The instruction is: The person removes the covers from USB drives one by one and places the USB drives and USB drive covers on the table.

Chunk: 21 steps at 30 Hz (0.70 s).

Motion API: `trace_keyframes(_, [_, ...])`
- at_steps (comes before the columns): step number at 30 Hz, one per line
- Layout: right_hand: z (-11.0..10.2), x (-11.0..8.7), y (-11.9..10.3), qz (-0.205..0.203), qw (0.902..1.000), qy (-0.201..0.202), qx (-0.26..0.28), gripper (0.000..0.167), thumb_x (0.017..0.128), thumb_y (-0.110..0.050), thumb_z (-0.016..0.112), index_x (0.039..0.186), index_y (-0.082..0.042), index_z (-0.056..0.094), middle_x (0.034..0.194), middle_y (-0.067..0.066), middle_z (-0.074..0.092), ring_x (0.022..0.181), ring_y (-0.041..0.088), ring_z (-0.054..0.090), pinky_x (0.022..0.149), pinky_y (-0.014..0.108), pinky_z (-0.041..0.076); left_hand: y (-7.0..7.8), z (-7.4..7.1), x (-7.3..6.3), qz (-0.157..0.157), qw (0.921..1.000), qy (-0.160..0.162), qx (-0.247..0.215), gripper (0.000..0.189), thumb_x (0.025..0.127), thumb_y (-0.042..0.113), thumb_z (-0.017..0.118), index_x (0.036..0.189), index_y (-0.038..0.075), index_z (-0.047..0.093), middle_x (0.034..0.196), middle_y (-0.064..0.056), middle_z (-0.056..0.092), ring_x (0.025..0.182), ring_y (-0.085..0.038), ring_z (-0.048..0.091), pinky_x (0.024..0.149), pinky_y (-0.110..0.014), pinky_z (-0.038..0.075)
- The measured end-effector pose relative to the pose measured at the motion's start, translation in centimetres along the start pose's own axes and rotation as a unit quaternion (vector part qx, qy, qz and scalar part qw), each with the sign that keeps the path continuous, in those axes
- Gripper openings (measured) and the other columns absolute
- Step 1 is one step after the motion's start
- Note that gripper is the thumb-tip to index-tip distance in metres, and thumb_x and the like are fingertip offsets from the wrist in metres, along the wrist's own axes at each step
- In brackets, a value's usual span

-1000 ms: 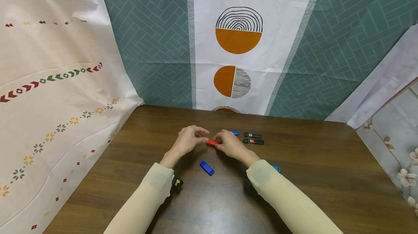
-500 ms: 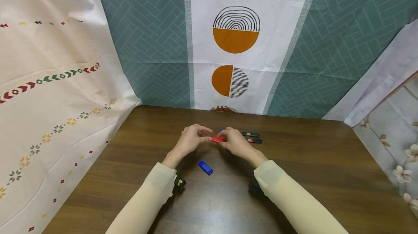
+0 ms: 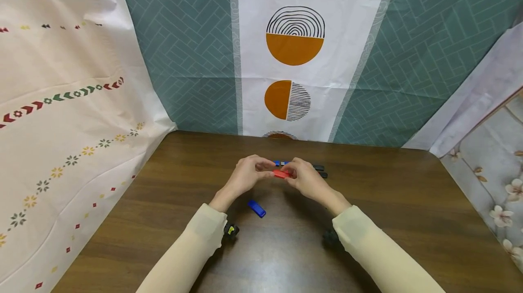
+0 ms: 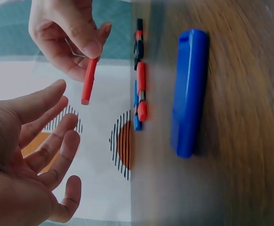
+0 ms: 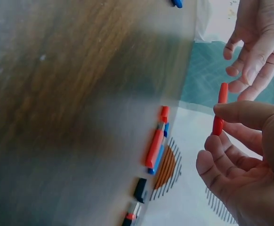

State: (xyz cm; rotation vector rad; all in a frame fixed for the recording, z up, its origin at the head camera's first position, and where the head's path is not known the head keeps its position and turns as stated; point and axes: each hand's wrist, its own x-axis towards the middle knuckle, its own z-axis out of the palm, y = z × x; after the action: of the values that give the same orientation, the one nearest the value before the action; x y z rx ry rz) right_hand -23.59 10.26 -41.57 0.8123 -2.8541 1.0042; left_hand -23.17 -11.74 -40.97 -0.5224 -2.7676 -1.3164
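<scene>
Teal-and-white printed cloth (image 3: 196, 47) is hanging behind; brown wooden table (image 3: 135, 229) is stretching below; pale sleeves (image 3: 188, 247) are reaching in from near side
Left hand (image 3: 247, 174) is hovering just beside red stick (image 4: 89, 82), fingers splaying apart; right hand (image 3: 306, 177) is pinching red stick between thumb and fingers
Dark blue stick (image 4: 189, 94) is lying on table, nearer person; black drives (image 3: 319, 167), red drive (image 5: 155, 148) and blue drive (image 5: 158, 159) are lying near cloth
Red stick is being held above table, one end pointing toward left hand; metal plug (image 5: 161, 126) of red drive is showing
</scene>
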Motion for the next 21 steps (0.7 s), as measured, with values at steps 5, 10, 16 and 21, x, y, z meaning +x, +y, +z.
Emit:
trace_keyframes(5, [-0.8,-1.0,0.2,-0.015,0.9998,0.007,-0.005,0.020,0.090,-0.001,0.080,0.110,-0.003,0.077,0.093,0.005,0.060,0.075,0.014,0.056,0.066,0.027,0.052,0.6,0.6,0.0,0.002,0.9999,-0.008,-0.013,0.023,0.091,0.022,0.083,0.114,0.015,0.081,0.111,-0.001,0.071,0.098,-0.021,0.064,0.082,-0.036,0.055])
trace_keyframes(10, [-1.5,-2.0,0.4,-0.035,0.9991,0.020,-0.013,0.019,0.090,-0.001,0.080,0.109,-0.002,0.077,0.093,0.004,0.059,0.075,0.016,0.055,0.065,0.026,0.050,1.2,1.2,-0.1,0.005,0.9995,-0.022,-0.023,0.026,0.092,0.024,0.082,0.117,0.013,0.080,0.114,-0.004,0.071,0.099,-0.022,0.064,0.080,-0.035,0.056])
trace_keyframes(16, [-2.3,-3.5,0.5,-0.061,0.9975,0.028,-0.019,0.019,0.090,0.000,0.079,0.109,-0.004,0.077,0.095,0.002,0.059,0.078,0.018,0.056,0.066,0.026,0.049,1.9,2.1,-0.3,0.018,0.9990,-0.033,-0.026,0.027,0.094,0.025,0.080,0.118,0.014,0.080,0.114,-0.009,0.071,0.098,-0.023,0.064,0.080,-0.034,0.055])
trace_keyframes(21, [-2.8,-4.4,0.5,-0.075,0.9962,0.038,-0.024,0.019,0.091,0.000,0.079,0.109,-0.004,0.077,0.094,0.001,0.059,0.077,0.011,0.054,0.066,0.026,0.050,2.4,2.7,-0.5,0.031,0.9983,-0.034,-0.036,0.024,0.094,0.025,0.080,0.117,0.018,0.080,0.111,-0.003,0.071,0.099,-0.020,0.063,0.079,-0.033,0.055])
